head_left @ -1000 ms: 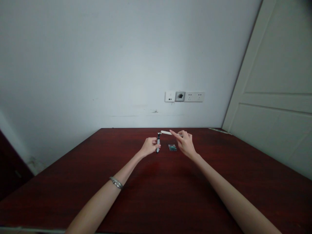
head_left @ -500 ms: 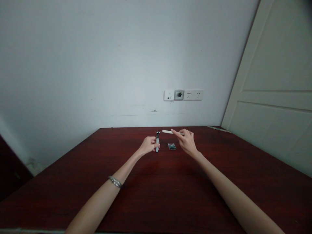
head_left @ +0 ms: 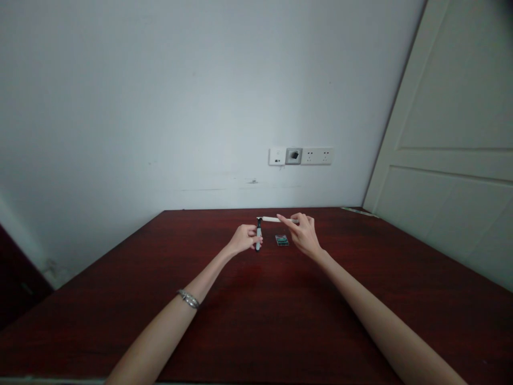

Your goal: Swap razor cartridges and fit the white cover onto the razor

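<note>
My left hand (head_left: 243,239) is closed around the grey handle of a razor (head_left: 258,235), which stands roughly upright with its black neck and head at the top. In my right hand (head_left: 303,234) is a slim white stick (head_left: 271,219), perhaps a toothbrush handle or brush, pointing left with the index finger laid along it. The stick's left end is at the razor's head; whether they touch I cannot tell. Between my hands, a small clear plastic case (head_left: 281,240) with something dark green inside lies on the table.
The dark red wooden table (head_left: 248,321) reaches back to a pale wall. Sockets (head_left: 316,155) and a switch plate (head_left: 277,156) sit on that wall. A flat strip (head_left: 359,212) lies at the back right, near a white panelled door (head_left: 452,139).
My right hand has moved slightly left, bringing the white stick's end from beside the razor's head up to it. The left hand and razor have stayed in place.
</note>
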The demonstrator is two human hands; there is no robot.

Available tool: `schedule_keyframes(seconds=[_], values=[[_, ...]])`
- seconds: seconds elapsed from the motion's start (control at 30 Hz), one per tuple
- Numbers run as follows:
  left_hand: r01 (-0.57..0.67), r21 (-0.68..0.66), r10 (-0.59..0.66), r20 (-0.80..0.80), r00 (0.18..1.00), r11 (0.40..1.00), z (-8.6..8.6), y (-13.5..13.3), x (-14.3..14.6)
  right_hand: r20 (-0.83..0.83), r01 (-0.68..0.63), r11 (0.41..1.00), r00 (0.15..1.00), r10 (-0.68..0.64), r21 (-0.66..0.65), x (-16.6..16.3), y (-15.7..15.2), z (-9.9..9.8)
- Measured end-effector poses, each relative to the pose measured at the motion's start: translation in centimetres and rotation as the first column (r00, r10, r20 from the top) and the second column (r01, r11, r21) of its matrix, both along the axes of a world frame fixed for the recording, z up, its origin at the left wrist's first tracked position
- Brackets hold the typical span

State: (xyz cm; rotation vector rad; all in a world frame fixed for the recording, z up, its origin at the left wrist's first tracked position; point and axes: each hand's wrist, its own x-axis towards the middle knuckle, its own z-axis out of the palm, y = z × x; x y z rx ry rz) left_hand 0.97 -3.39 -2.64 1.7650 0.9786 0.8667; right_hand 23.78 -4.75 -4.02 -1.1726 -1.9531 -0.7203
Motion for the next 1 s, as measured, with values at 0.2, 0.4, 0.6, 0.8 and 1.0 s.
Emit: schedule_keyframes(seconds=[0.2,0.4,0.6,0.8,1.0], values=[[0.007,0.005,-0.007,-0.006,1.0,1.0,-0.1,-0.3,0.2,0.008,-0.038,0.999,0.999,0.038,0.0,-0.9,-0.3,0.0],[-0.02,-0.036,0.019,-0.032,0.999,0.999,-0.1,-0.1,0.2,0.008,-0.021,0.999,1.0,0.021,0.034,0.5,0.3,-0.5],[0.0,-0.027,0.0,0.001,1.0,1.0,-0.1,-0.3,0.4,0.002,-0.088,0.996,0.996,0.088,0.032,-1.0,-0.3,-0.2],[0.023,-0.031,-0.023,-0.01,1.0,0.999,-0.1,-0.2,0.3,-0.03,-0.087,0.993,0.996,0.089,0.076,0.9,0.5,-0.9],[0.005,-0.008,-0.005,-0.033,0.999,1.0,-0.4,0.0,0.2,0.044,-0.139,0.986,0.99,0.135,0.088,-0.2,0.0,-0.6]])
